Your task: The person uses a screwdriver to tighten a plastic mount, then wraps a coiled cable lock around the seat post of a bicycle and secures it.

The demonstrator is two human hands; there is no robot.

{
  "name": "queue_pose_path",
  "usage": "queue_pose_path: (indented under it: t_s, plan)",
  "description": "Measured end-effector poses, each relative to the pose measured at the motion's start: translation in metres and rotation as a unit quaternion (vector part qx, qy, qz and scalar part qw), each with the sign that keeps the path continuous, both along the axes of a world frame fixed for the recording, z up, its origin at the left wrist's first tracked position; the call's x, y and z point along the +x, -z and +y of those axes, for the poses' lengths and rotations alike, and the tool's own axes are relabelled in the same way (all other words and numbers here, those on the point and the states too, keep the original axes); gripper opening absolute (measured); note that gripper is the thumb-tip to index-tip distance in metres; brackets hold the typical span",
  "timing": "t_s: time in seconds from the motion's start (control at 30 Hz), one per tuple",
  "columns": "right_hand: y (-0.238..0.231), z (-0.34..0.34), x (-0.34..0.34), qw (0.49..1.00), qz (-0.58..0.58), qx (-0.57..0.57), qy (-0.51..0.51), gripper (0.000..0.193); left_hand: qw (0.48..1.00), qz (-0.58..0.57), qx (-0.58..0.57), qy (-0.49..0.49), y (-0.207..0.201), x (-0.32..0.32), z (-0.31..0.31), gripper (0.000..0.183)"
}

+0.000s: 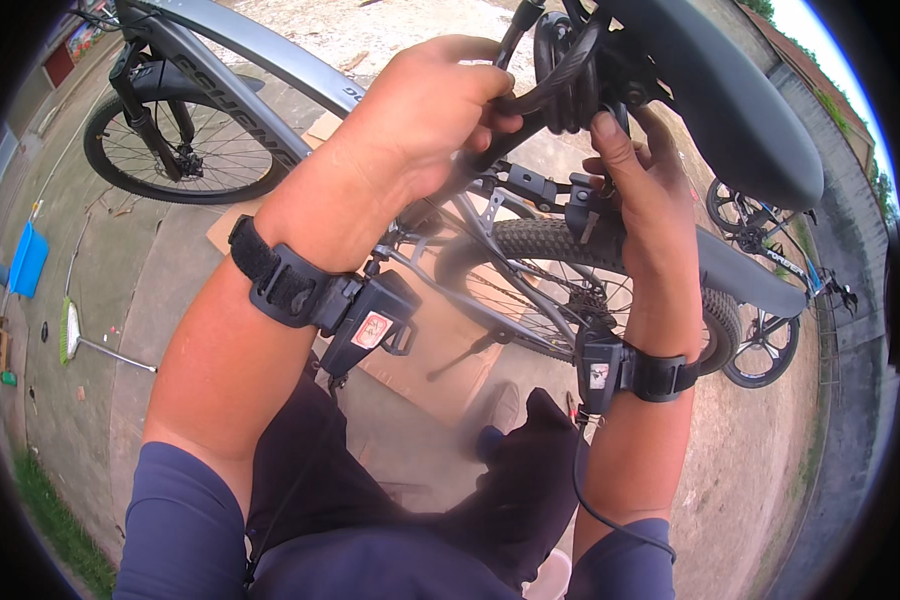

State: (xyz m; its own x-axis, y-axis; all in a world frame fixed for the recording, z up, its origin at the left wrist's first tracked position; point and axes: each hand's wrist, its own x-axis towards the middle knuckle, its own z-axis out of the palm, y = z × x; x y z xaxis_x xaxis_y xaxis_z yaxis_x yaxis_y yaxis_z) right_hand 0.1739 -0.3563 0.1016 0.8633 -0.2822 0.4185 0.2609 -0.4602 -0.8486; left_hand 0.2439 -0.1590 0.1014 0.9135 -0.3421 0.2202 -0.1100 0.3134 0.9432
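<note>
A thick black coiled cable (567, 80), looking like a bicycle cable lock, hangs just below the front of a black saddle (735, 95). My left hand (450, 115) has its fingers curled round the cable's loose left side. Close under the saddle, my right hand (645, 165) has thumb and fingers bent about the lower end of the coil; its exact grip is partly hidden. The grey bicycle (240, 115) stands across in front of me. Its knobby rear tyre (550, 240) and black rear mudguard (750, 275) lie beyond my right wrist.
A flattened cardboard sheet (440, 370) lies under the bicycle. Another bicycle (770, 245) stands at the right near a grey wall (820, 110). At the left are a blue dustpan (30, 260) and a broom (70, 330). Red-handled pliers (571, 405) lie near my right forearm.
</note>
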Motion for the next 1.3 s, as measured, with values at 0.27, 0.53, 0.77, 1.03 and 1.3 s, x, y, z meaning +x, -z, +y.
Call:
queue_pose_path:
  t_s: [0.27,0.53,0.77,1.03,1.3]
  plan:
    - [0.000,0.030,0.000,0.980,-0.115,-0.154,0.046,0.069,1.000,0.001,0.003,-0.005,-0.001,-0.001,0.002,0.041]
    - [-0.010,0.040,0.006,0.988,-0.002,-0.114,0.105,0.080,1.000,-0.010,0.008,-0.005,0.000,0.003,0.004,0.042]
    - [-0.017,0.050,0.001,0.997,0.065,0.021,0.036,0.077,1.000,-0.017,0.004,-0.003,-0.001,0.002,0.005,0.043]
    - [-0.009,0.057,0.007,0.985,0.033,0.169,-0.014,0.065,1.000,-0.017,0.006,0.000,0.000,0.002,0.005,0.044]
    - [-0.002,0.044,0.020,0.978,-0.055,0.196,-0.047,0.049,1.000,-0.016,0.024,0.006,0.006,0.010,0.005,0.045]
